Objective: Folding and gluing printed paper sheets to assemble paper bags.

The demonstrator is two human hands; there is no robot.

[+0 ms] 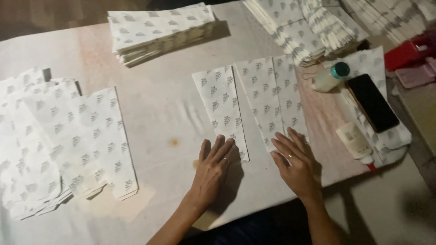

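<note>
My left hand [212, 170] lies flat on the table with its fingers spread, fingertips on the near end of a narrow folded paper strip [220, 106] printed with small grey motifs. My right hand [294, 164] also lies flat and open, its fingertips resting on the near end of a wider printed paper sheet [271, 97] folded along its middle. Neither hand grips anything. Both papers lie side by side on the pale table cover [159, 118].
A fan of finished printed paper bags [59, 140] lies at the left. Stacks of the same paper stand at the back middle [159, 29] and back right [309, 27]. At the right lie a black phone [372, 102], a teal-capped bottle [330, 77] and a white tube [354, 140].
</note>
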